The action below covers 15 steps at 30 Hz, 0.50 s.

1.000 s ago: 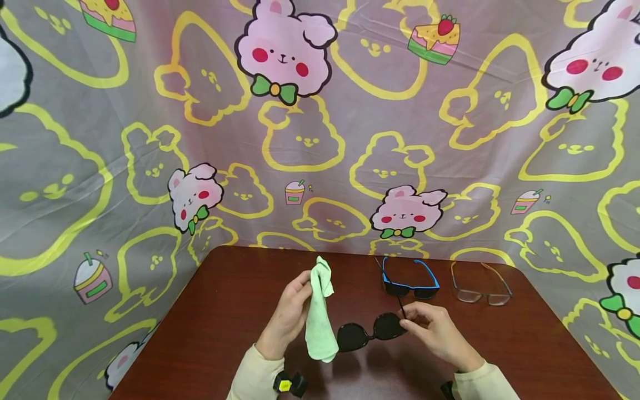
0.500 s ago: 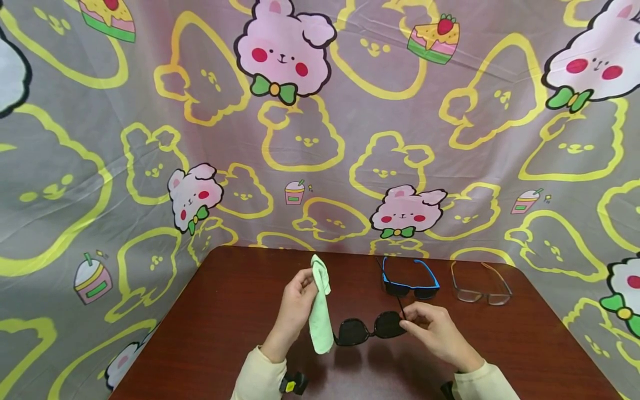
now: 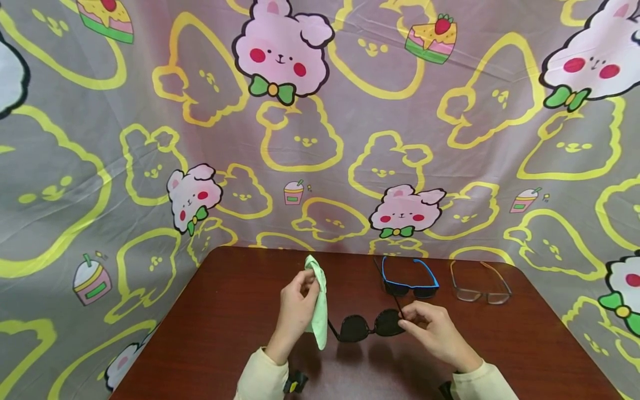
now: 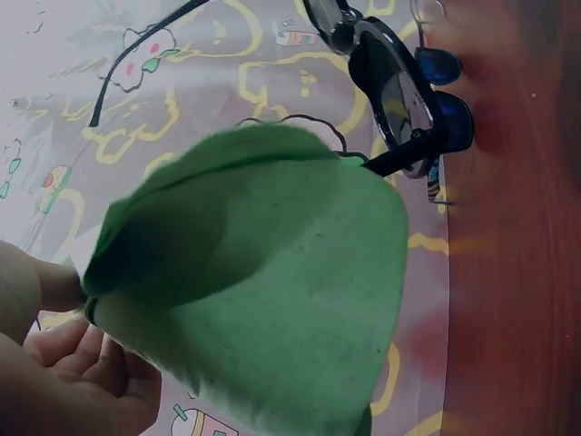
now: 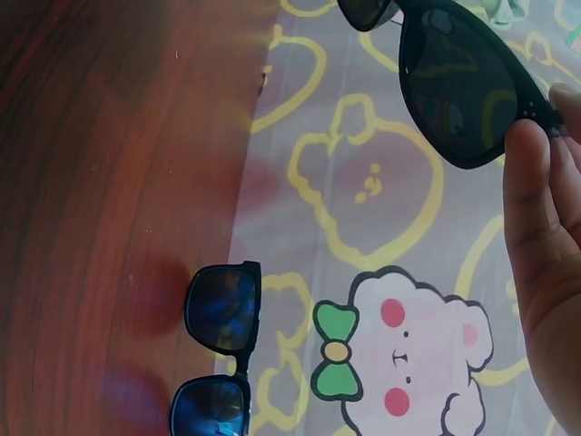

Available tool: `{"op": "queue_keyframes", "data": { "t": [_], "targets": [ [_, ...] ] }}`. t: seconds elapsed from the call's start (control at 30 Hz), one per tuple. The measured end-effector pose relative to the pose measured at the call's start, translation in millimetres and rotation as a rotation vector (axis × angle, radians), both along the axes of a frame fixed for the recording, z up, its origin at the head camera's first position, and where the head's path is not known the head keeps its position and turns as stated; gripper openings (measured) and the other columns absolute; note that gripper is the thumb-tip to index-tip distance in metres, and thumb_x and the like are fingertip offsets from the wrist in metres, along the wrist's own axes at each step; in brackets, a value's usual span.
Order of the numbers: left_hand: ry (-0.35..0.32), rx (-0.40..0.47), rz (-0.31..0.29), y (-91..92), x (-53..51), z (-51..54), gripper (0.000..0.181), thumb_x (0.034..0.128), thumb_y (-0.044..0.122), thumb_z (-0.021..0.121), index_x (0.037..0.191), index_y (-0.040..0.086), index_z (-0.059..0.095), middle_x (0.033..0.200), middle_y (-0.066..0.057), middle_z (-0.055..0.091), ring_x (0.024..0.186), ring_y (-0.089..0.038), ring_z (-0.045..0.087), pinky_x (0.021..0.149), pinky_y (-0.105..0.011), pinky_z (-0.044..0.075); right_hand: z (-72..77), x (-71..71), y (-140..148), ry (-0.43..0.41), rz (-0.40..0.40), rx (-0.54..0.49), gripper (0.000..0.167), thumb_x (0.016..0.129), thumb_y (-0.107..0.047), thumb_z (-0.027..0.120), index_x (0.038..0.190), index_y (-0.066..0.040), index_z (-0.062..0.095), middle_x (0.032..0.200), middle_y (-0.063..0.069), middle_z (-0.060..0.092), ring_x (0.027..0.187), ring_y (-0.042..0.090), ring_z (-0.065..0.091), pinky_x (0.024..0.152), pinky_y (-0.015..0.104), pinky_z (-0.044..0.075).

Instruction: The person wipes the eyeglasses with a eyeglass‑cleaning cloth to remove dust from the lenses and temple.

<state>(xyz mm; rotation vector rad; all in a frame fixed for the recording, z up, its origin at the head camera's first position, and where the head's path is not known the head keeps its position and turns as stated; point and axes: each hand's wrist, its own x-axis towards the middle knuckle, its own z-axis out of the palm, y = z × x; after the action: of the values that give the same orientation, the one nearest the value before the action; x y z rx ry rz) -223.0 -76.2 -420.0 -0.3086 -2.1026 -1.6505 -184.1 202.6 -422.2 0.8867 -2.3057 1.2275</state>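
My left hand [image 3: 297, 305] pinches a light green cloth [image 3: 319, 311], which hangs down from the fingers; in the left wrist view the cloth [image 4: 272, 272] spreads wide and hides one end of a sunglasses temple. Black sunglasses [image 3: 354, 329] are held above the table by my right hand [image 3: 435, 330], whose thumb and fingers pinch the frame at the right hinge. Their dark lenses face me and the temples point away. In the right wrist view a lens of the sunglasses [image 5: 458, 86] is beside the fingertips. The cloth is just left of the sunglasses.
Blue-framed sunglasses [image 3: 411, 287] lie on the brown table [image 3: 225, 311] behind my right hand. Clear eyeglasses [image 3: 482, 296] lie to their right, temples pointing back. A patterned curtain [image 3: 300, 166] rises behind the table and along its sides.
My left hand has turned, and the cloth has swung left and up, away from the left lens, baring the left temple. The sunglasses have levelled slightly; the right hand has hardly moved.
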Motion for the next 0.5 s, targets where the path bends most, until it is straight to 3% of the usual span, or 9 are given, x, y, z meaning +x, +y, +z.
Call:
{"op": "queue_keyframes", "data": {
  "t": [0.23,0.5],
  "targets": [
    [0.029,-0.071,0.105,0.3,1.1,0.5,0.016,0.0867,0.01,0.066,0.101,0.005,0.071,0.085,0.001,0.068,0.074,-0.011,0.063,0.062,-0.023,0.048,0.1,0.3,-2.0,0.047,-0.015,0.0,0.025,0.071,0.016,0.072,0.084,-0.004,0.064,0.074,0.001,0.062,0.062,0.008,0.06,0.05,0.023,0.049],
    [0.054,-0.049,0.119,1.3,1.8,1.2,0.015,0.083,0.013,0.072,0.097,0.009,0.072,0.084,0.003,0.069,0.072,-0.009,0.064,0.061,-0.024,0.051,0.5,0.6,-3.5,0.061,-0.039,-0.009,0.025,0.07,0.016,0.072,0.085,-0.002,0.064,0.072,0.003,0.063,0.058,0.011,0.06,0.049,0.022,0.048]
  ]
}}
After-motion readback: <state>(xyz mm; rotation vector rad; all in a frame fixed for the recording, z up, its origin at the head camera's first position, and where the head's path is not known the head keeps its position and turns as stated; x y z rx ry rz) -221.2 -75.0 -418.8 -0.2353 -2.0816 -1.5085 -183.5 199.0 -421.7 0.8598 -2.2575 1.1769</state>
